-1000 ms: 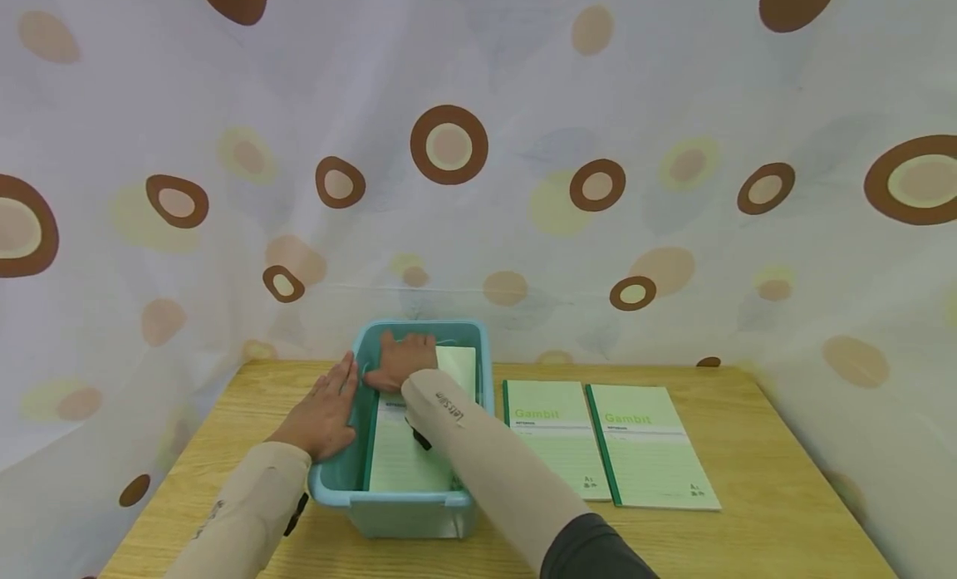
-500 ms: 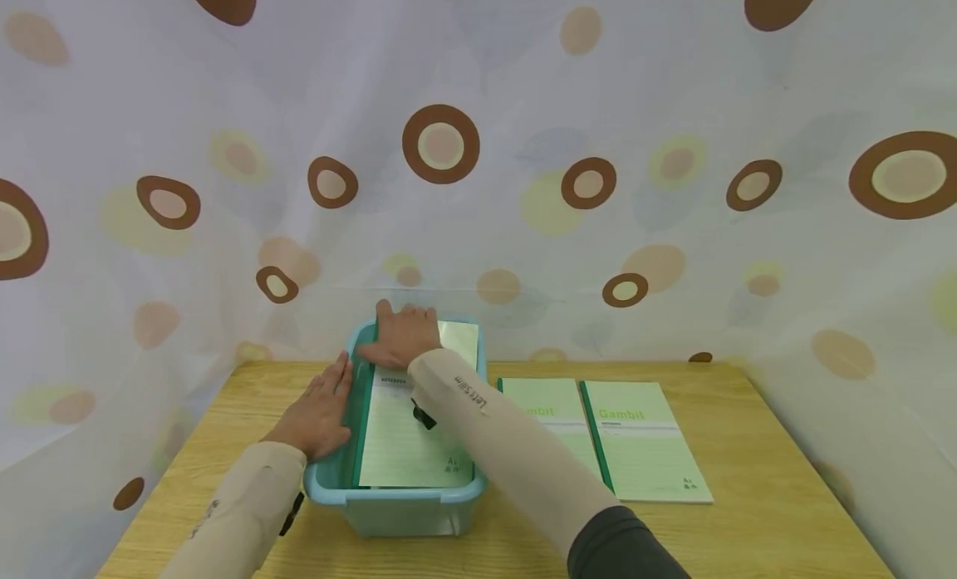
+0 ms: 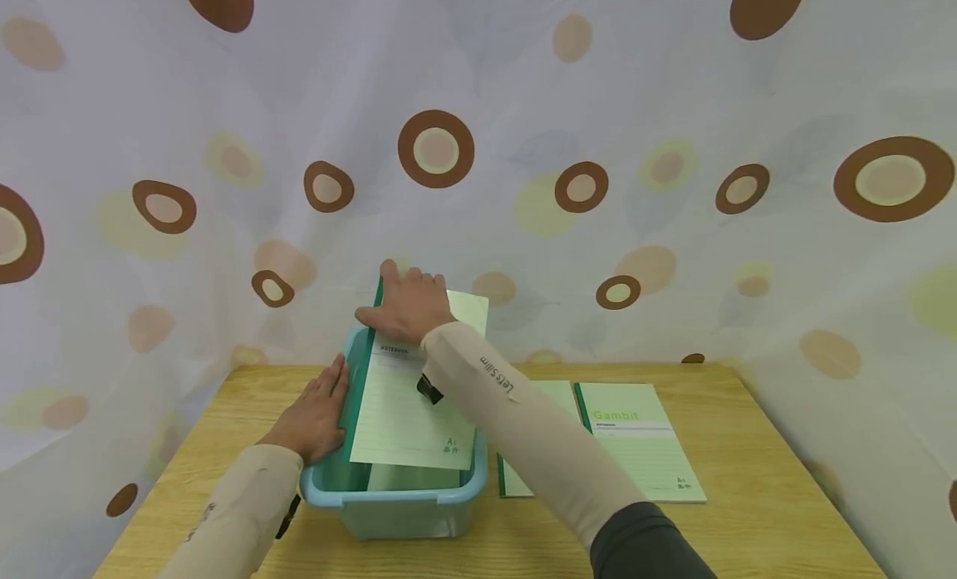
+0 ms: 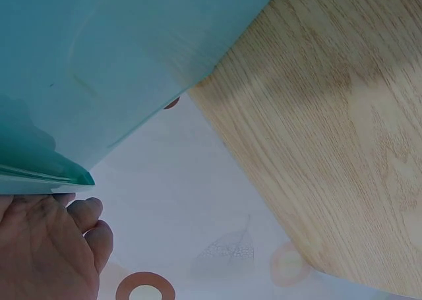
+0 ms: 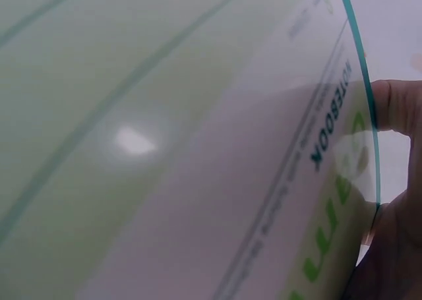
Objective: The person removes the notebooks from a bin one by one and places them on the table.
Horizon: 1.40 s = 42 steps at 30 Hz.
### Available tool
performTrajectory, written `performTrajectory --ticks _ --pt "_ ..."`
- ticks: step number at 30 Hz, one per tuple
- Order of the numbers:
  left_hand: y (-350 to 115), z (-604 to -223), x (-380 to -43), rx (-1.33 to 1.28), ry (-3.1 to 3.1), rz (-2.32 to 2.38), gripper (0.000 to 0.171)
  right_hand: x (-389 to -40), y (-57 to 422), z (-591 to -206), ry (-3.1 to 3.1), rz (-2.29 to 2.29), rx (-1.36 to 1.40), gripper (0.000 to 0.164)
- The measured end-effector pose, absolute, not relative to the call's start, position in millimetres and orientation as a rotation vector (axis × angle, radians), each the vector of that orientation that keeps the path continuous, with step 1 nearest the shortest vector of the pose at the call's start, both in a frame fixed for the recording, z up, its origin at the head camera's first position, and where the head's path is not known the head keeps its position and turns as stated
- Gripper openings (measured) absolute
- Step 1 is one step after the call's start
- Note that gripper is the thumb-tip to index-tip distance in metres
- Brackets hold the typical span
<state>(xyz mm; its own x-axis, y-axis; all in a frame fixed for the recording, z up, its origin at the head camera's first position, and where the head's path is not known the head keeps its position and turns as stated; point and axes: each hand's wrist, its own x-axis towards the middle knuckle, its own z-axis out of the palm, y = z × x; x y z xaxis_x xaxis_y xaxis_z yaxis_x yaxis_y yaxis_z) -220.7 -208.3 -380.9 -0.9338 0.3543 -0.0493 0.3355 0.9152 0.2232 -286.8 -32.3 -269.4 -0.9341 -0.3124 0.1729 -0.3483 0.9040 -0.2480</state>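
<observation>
My right hand (image 3: 413, 306) grips a pale green notebook (image 3: 404, 425) with a dark green spine, near its top left. The notebook is tilted over a light blue plastic bin (image 3: 404, 517), its top end above the far rim. Under its lower edge, another pale notebook (image 3: 414, 478) shows inside the bin. In the right wrist view, the thumb and a finger meet the spine edge of the held notebook (image 5: 198, 155). My left hand (image 3: 310, 417) rests along the bin's left rim, fingers extended; the left wrist view shows its fingers (image 4: 99, 237) right at the rim.
Two similar notebooks lie on the wooden table right of the bin: one (image 3: 646, 450) in full view, the other (image 3: 557, 394) partly behind my right forearm. A pale sheet (image 3: 523, 255) with brown ring patterns hangs behind the table.
My right hand has risen from inside the bin, lifting the notebook and tilting it up past the far rim. A notebook beneath has come into view. The left hand stays on the rim.
</observation>
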Motion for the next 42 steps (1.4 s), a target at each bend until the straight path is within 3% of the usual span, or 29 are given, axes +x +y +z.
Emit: performTrajectory --ticks 19,42 --pt "-207 -382 -220 0.513 2.973 0.359 0.084 -263 20 -213 -2.863 0.594 0.495 0.050" --pt "-207 -379 -219 0.547 2.950 0.334 0.082 -244 114 -269 -2.905 0.537 0.380 0.038"
